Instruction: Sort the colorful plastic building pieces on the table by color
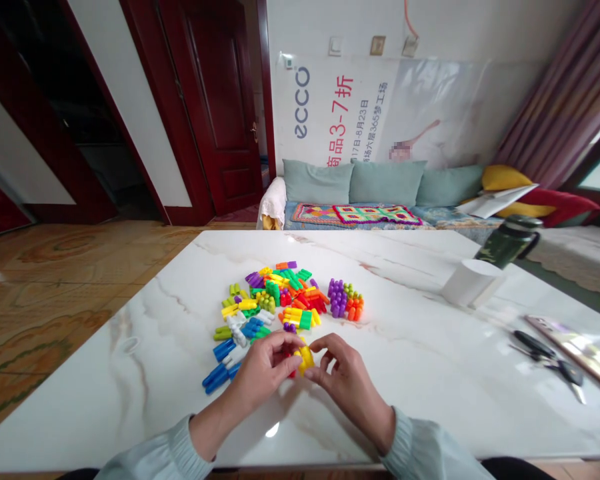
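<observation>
Low over the marble-patterned table, a yellow plastic building block (306, 359) is between my two hands. My left hand (267, 363) pinches it from the left with thumb and fingers. On the other side, the thumb and index finger of my right hand (344, 373) close on its right edge. A red block (293, 367) shows just under my left fingers, partly hidden. Beyond my hands lies a loose pile of coloured blocks (275, 287). To its right stands a joined cluster of purple blocks (337, 299), with orange blocks (355, 308) and olive-green ones against it.
Blue blocks (216, 379) lie left of my left wrist. On the table's right are a white cylinder (473, 280), a camouflage flask (507, 241), keys (550, 360) and a phone (575, 347). A sofa with pale cushions (387, 183) stands behind the table.
</observation>
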